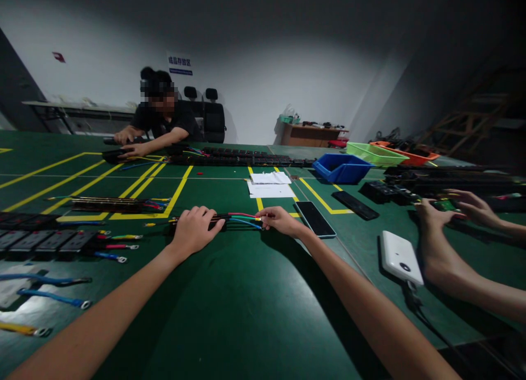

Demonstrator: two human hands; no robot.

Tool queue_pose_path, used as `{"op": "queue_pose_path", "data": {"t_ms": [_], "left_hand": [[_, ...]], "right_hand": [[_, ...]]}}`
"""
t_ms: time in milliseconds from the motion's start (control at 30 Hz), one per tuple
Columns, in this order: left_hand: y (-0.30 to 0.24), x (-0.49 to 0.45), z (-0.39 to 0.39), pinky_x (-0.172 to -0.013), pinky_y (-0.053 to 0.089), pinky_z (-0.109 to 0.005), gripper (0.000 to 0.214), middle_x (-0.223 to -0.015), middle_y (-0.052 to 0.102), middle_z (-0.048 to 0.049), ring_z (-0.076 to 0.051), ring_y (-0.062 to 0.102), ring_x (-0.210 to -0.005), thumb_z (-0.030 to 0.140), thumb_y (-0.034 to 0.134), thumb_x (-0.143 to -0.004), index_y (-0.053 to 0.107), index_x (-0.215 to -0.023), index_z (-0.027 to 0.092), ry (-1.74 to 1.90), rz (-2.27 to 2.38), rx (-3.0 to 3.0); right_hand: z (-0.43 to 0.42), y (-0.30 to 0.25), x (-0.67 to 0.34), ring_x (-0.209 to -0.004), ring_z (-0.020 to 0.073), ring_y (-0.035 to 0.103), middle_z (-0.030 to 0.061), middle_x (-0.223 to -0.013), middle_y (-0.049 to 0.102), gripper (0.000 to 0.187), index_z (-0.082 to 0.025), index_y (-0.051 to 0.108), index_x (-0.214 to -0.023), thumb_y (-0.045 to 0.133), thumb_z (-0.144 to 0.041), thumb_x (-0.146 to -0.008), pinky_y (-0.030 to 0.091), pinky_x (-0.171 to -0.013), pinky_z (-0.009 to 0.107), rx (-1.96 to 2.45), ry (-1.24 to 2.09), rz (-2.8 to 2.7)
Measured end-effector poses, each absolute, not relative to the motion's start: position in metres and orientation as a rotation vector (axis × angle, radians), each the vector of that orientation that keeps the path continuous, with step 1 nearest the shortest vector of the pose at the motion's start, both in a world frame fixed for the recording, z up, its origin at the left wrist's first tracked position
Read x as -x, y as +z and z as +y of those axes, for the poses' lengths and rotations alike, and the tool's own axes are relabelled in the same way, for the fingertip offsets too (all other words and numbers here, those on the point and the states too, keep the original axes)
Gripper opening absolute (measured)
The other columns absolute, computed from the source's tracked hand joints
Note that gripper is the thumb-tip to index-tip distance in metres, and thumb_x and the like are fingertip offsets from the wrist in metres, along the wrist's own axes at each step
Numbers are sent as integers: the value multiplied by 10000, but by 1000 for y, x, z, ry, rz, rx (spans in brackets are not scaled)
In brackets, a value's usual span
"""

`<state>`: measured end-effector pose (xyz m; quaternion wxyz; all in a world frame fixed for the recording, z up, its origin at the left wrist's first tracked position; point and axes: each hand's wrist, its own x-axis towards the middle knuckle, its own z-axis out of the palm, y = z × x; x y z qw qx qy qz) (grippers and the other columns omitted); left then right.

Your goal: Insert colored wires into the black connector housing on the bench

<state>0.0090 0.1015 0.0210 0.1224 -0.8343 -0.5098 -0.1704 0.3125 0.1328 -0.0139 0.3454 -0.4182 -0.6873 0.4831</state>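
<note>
My left hand (195, 228) is curled over the end of a long black strip (218, 221) that lies on the green table (246, 303). Red, green and blue wires (242, 219) run out of the strip to the right. My right hand (280, 219) pinches the free ends of those wires with its fingertips. Both arms reach forward from the near edge.
A dark phone (314, 218) and a white power bank (400, 257) lie to the right, near another person's hands (441, 218). A blue bin (342, 167), papers (270, 184), black socket strips (45, 243) and loose coloured leads (53, 298) lie around. A seated person (158, 120) works far left.
</note>
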Motion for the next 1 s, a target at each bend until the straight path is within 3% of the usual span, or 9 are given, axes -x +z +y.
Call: {"op": "queue_pose_path", "data": {"t_ms": [433,1000], "left_hand": [[21,-10,101,-771,425,-400,511,-1035,690,-133,-292,607,-957,551,358,-993,691,-1070,170,-469,-1489,2423],[21,-9,102,-775,433,-412,524,-1019,689,-125,-289,610,-939,573,362,-982,696,-1069,178,-533,-1504,2463]], "right_hand": [[133,-13,-309,-599,107,584,-11,-675,624,236,-133,698,-1017,662,-258,-820,502,-576,239,1096,1242,-1772],[133,-18,-311,-645,115,617,-10,-752,632,280,-158,636,-1081,688,-284,-837,520,-599,247,1058,1251,-1766]]}}
